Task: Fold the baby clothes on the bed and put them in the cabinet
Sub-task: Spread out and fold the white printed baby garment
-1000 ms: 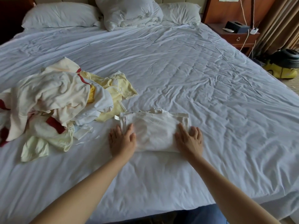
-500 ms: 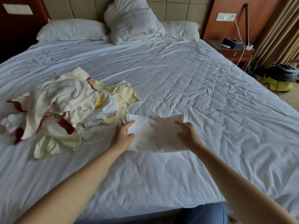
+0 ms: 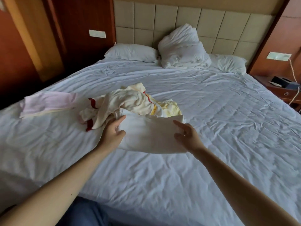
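A folded white baby garment is lifted off the white bed, held between both hands. My left hand grips its left edge, thumb on top. My right hand holds the right edge, fingers under it and forefinger stretched along the top. Just behind it lies a heap of unfolded cream, yellow and red-trimmed baby clothes. A pale pink garment lies flat further left. No cabinet is clearly in view.
Two pillows and a bunched white duvet sit at the padded headboard. A wooden nightstand with a black box and a cable stands at the right. Dark wood panels line the left wall.
Both hands went from pressing flat on the folded white garment to gripping its sides and lifting it off the sheet. The view tilted up, showing the headboard and pink garment.
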Motion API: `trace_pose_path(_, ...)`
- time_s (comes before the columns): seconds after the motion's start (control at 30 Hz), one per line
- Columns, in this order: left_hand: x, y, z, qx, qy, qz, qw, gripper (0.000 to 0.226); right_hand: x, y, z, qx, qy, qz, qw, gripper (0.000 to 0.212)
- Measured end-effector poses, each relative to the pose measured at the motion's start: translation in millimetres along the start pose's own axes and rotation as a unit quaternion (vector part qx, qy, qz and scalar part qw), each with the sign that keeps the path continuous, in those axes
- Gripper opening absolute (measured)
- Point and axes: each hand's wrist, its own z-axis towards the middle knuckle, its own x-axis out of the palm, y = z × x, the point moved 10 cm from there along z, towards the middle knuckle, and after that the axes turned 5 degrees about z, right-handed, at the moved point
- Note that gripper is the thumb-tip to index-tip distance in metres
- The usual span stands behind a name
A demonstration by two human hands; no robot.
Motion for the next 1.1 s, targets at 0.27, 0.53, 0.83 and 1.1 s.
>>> trace_pose_path(0.27, -157, 63, 17, -0.025, -0.102, 0.042, 0.994, 0.063, 142, 95, 57, -0.064, 0.083, 0.042, 0.994, 0.063)
trace_pose_path(0.53, -283, 134, 79, -0.057, -0.161, 0.052, 0.984, 0.065, 285, 185, 145, -0.101, 0.143, 0.042, 0.984, 0.068)
trace_pose_path(0.83, -380, 254, 195, -0.075, -0.246, 0.058, 0.965, 0.062, 447, 242, 274, -0.129, 0.166, 0.067, 0.975, 0.062)
trace_pose_path(1.1, -403, 368, 266, -0.103, -0.285, 0.083, 0.949, 0.057, 571, 217, 361, -0.112, 0.178, 0.097, 0.973, 0.063)
